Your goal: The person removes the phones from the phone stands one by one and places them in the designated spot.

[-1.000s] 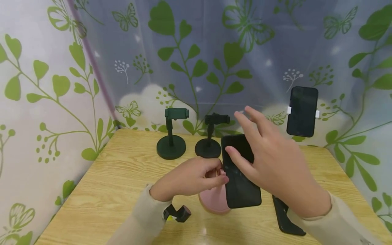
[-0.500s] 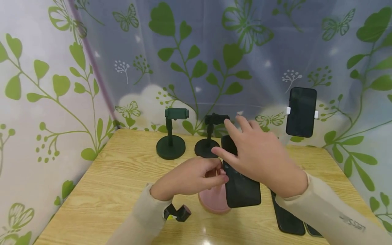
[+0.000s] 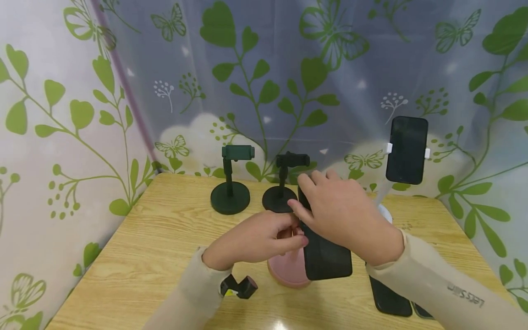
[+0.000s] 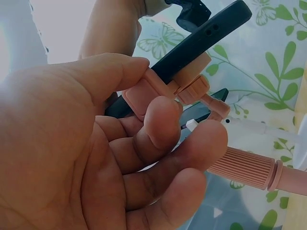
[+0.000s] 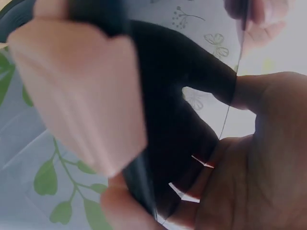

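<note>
A black smartphone (image 3: 327, 261) sits upright, slightly tilted, in the clamp (image 4: 143, 93) of a pink phone stand with a round base (image 3: 286, 271). With thumb and fingers, my left hand (image 3: 261, 236) pinches the clamp's left side. The stand's ribbed post (image 4: 244, 167) shows in the left wrist view. My right hand (image 3: 345, 213) lies across the phone's upper part, thumb near its left edge and fingers bent over the top edge. In the right wrist view the dark screen (image 5: 163, 57) mirrors that hand, and one fingertip (image 5: 125, 208) reaches past the phone's edge.
A green phone stand (image 3: 230, 197) and a black one (image 3: 280, 198) stand at the back of the wooden table (image 3: 165, 238). Back right, a white stand holds another phone (image 3: 407, 150). More phones (image 3: 389, 293) lie under the right forearm. A patterned curtain (image 3: 264, 82) hangs behind.
My right hand has come left and down from over the screen, its fingers now bent at the phone's top edge. The left hand, stand and phone stay in place.
</note>
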`<action>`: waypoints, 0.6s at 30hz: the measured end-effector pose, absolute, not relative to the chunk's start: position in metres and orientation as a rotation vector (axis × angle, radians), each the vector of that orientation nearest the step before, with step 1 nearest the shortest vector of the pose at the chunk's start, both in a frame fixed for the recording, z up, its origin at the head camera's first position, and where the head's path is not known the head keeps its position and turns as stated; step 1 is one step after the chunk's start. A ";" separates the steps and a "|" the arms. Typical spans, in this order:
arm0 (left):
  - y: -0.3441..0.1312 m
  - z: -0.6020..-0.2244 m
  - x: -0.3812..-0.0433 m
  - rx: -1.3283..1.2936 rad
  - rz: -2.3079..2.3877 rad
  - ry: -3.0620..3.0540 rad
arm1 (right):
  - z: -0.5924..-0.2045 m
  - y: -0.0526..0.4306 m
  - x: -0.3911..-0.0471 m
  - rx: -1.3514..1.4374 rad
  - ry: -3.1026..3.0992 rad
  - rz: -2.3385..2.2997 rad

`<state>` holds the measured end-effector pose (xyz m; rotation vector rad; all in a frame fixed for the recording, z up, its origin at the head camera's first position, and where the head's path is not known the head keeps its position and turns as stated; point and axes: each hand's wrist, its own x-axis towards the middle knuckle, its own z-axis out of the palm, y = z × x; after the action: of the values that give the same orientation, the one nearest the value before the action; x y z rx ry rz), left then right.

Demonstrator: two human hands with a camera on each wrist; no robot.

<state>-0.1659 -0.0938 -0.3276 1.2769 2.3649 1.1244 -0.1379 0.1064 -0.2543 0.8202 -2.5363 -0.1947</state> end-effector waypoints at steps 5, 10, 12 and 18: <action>-0.093 -0.327 -0.166 1.273 1.121 2.366 | -0.258 0.108 -0.140 0.833 -2.505 -0.202; -0.093 -0.327 -0.166 1.261 1.129 2.374 | -0.263 0.112 -0.148 0.870 -2.452 -0.149; -0.092 -0.328 -0.166 1.255 1.133 2.379 | -0.265 0.113 -0.150 0.879 -2.431 -0.131; -0.091 -0.329 -0.166 1.238 1.147 2.387 | -0.271 0.116 -0.154 0.876 -2.407 -0.088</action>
<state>-0.1661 -0.0912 -0.3286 1.2377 2.3871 1.1471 -0.1544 0.1162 -0.2708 0.8758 -2.4074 -0.0881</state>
